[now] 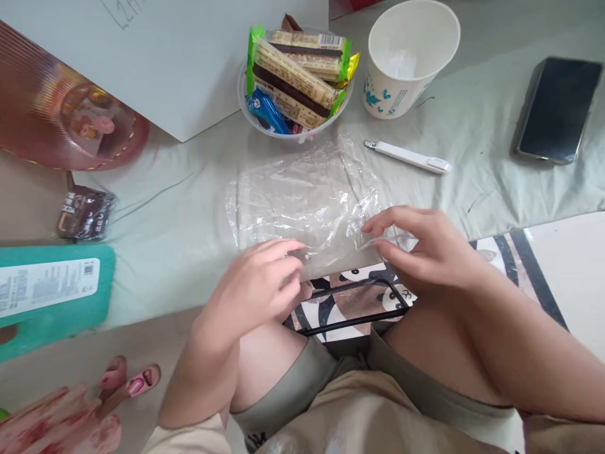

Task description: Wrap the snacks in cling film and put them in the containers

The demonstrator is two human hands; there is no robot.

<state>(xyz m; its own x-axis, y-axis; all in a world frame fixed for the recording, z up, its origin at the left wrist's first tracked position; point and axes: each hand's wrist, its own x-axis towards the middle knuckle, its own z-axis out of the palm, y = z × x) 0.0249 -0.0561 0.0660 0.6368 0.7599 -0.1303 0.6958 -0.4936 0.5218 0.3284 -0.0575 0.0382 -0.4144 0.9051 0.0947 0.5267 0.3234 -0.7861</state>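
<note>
A clear, crinkled plastic bag lies spread on the pale green cloth, its near edge at the table's front. My left hand is at the near left corner of the bag, its fingers curled together on the film; the thumb is mostly hidden. At the near right corner, my right hand has a fold of the film between thumb and forefinger. Just beyond the bag lies a white utility knife. Behind it stands a round clear tub heaped with wrapped snack bars.
A paper cup stands right of the tub, and a dark phone lies farther right. At left are a large white box, a pink ribbed container, a small brown packet and a green package. Another person's feet show lower left.
</note>
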